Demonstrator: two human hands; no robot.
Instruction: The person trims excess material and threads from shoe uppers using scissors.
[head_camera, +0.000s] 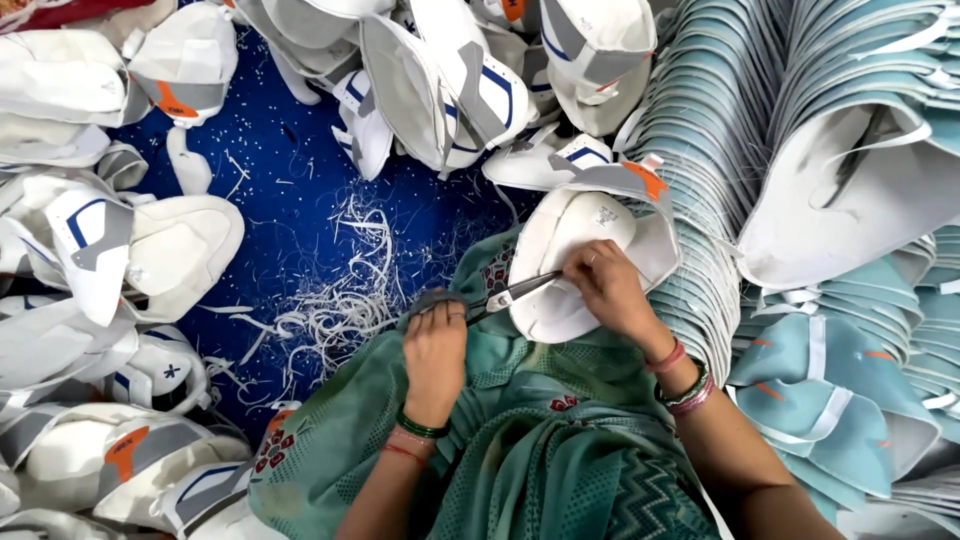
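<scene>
Here the fingers of the left hand (434, 345) are closed around the handles of the scissors (505, 296), blades touching a white shoe piece (570, 250). The right hand (607, 285) pinches this piece, on the lap. Around lie white strips (340, 300) and teal stacks (720, 120).

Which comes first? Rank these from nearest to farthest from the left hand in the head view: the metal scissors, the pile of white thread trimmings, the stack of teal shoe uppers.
1. Metal scissors: gripped in the left hand, blades pointing right.
2. Pile of white thread trimmings: on the blue cloth, just left of the hand.
3. Stack of teal shoe uppers: far right, beyond the right hand.
</scene>
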